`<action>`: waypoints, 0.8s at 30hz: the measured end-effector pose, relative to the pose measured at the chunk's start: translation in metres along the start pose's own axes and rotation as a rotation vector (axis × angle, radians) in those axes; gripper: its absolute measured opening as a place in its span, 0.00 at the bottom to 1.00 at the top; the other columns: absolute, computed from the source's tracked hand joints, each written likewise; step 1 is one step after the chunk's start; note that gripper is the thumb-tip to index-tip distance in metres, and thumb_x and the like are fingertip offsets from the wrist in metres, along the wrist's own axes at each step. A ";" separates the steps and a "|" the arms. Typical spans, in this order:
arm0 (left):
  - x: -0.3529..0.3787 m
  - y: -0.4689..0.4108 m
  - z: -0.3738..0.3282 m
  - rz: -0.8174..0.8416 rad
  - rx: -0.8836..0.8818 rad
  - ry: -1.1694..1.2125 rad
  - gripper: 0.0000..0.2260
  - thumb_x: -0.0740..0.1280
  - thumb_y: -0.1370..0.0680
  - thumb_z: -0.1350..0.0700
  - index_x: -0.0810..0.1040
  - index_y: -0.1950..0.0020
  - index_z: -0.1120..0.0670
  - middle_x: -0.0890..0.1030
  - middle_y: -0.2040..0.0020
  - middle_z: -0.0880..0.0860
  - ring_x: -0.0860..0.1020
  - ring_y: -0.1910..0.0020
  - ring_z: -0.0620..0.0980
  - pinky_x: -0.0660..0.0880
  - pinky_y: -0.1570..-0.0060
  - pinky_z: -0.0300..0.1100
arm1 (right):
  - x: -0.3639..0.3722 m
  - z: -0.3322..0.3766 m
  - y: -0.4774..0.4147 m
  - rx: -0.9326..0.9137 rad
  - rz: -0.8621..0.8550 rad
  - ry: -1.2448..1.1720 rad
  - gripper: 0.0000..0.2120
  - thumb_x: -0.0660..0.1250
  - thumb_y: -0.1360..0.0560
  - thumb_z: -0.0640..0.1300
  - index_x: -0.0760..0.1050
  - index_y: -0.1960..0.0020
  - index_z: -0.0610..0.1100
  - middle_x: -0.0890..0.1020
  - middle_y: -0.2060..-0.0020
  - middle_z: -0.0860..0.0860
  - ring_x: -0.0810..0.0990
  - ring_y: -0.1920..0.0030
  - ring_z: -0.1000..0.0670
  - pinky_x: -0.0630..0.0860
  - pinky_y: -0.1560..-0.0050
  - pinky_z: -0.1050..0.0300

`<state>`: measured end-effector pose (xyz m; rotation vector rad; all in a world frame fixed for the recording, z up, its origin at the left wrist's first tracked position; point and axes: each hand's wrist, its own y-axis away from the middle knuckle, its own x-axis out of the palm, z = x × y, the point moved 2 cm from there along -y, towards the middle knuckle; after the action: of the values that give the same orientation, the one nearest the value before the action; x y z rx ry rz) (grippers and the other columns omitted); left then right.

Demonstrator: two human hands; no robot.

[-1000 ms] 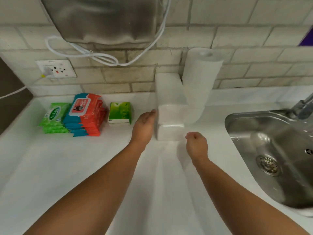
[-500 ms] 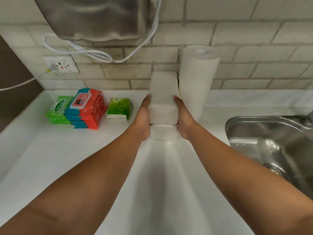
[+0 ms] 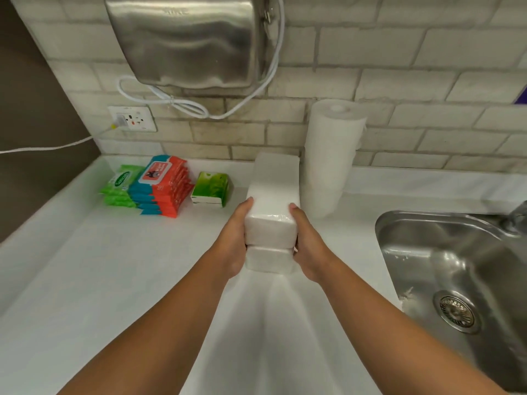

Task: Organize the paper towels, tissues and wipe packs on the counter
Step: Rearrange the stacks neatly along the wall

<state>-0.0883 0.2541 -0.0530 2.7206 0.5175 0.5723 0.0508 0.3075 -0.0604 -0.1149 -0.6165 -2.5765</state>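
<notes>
Two white tissue packs lie stacked on the white counter [image 3: 114,280]: the upper pack [image 3: 271,206] and the lower pack [image 3: 268,259]. My left hand [image 3: 232,240] presses flat against the stack's left side. My right hand [image 3: 309,243] presses its right side, fingers pointing at the wall. A paper towel roll [image 3: 330,155] stands upright just right of the stack. To the left sit a small green tissue pack [image 3: 212,188], a pile of red and blue wipe packs [image 3: 165,189] and green wipe packs [image 3: 121,186].
A steel sink [image 3: 456,266] fills the right side, with a tap at its far edge. A steel hand dryer [image 3: 194,38] hangs on the brick wall above, its white cable [image 3: 176,101] looping down. A wall socket [image 3: 132,119] is behind the wipes.
My right hand moved from in front of the white stack to its right side, and my left hand closed in on the left. Both now clamp the stack between them.
</notes>
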 end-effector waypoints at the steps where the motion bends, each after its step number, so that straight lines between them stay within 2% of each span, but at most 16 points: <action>1: -0.004 0.005 0.003 0.005 0.008 0.001 0.20 0.62 0.20 0.36 0.81 0.37 0.45 0.87 0.44 0.53 0.85 0.44 0.55 0.79 0.45 0.51 | 0.002 -0.003 0.005 0.005 0.005 0.010 0.24 0.58 0.22 0.68 0.78 0.36 0.56 0.86 0.44 0.53 0.84 0.44 0.52 0.78 0.41 0.54; 5: -0.016 0.026 0.010 0.004 0.019 0.011 0.18 0.60 0.19 0.38 0.83 0.40 0.45 0.87 0.45 0.53 0.85 0.44 0.54 0.78 0.44 0.51 | 0.012 -0.015 0.024 0.021 0.019 0.042 0.25 0.58 0.23 0.69 0.77 0.35 0.57 0.84 0.42 0.53 0.82 0.42 0.53 0.77 0.47 0.57; 8: -0.025 0.037 0.012 -0.006 0.008 0.006 0.18 0.59 0.18 0.38 0.82 0.40 0.46 0.87 0.45 0.53 0.84 0.44 0.55 0.78 0.42 0.52 | 0.021 -0.025 0.031 0.014 0.030 0.059 0.26 0.59 0.25 0.71 0.75 0.34 0.58 0.83 0.40 0.56 0.80 0.40 0.54 0.74 0.41 0.55; 10: -0.030 0.042 0.011 -0.024 0.012 0.003 0.16 0.59 0.18 0.39 0.81 0.40 0.45 0.88 0.46 0.53 0.84 0.44 0.55 0.78 0.43 0.52 | 0.028 -0.028 0.034 0.018 0.033 0.056 0.26 0.59 0.25 0.71 0.75 0.34 0.58 0.83 0.40 0.56 0.80 0.39 0.55 0.74 0.40 0.54; 15: -0.048 0.049 0.007 -0.045 0.007 0.009 0.15 0.59 0.18 0.39 0.80 0.41 0.43 0.88 0.49 0.52 0.84 0.45 0.55 0.78 0.44 0.52 | 0.048 -0.030 0.037 0.040 0.061 0.026 0.24 0.59 0.24 0.69 0.76 0.35 0.58 0.84 0.42 0.55 0.82 0.41 0.53 0.76 0.47 0.55; 19: -0.067 0.044 0.001 -0.081 -0.013 0.006 0.18 0.61 0.20 0.37 0.78 0.36 0.44 0.87 0.45 0.54 0.83 0.42 0.57 0.78 0.39 0.56 | 0.066 -0.035 0.032 0.029 0.050 0.039 0.27 0.61 0.26 0.71 0.74 0.34 0.59 0.83 0.41 0.56 0.81 0.40 0.53 0.76 0.44 0.54; 21: -0.074 0.039 -0.002 -0.082 -0.020 0.002 0.17 0.61 0.20 0.37 0.79 0.37 0.43 0.87 0.45 0.54 0.83 0.41 0.58 0.77 0.35 0.59 | 0.073 -0.036 0.026 0.026 0.043 0.041 0.27 0.61 0.27 0.71 0.75 0.34 0.59 0.83 0.41 0.56 0.81 0.40 0.53 0.76 0.43 0.53; 24: -0.082 0.032 -0.005 -0.057 -0.046 -0.009 0.18 0.60 0.20 0.35 0.79 0.37 0.42 0.87 0.44 0.53 0.83 0.41 0.57 0.76 0.34 0.60 | 0.081 -0.032 0.019 0.029 0.016 0.003 0.22 0.59 0.23 0.68 0.78 0.37 0.57 0.85 0.44 0.52 0.84 0.44 0.51 0.77 0.51 0.55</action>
<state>-0.1514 0.1932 -0.0636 2.6552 0.5702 0.5504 -0.0107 0.2426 -0.0661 -0.1064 -0.6496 -2.5504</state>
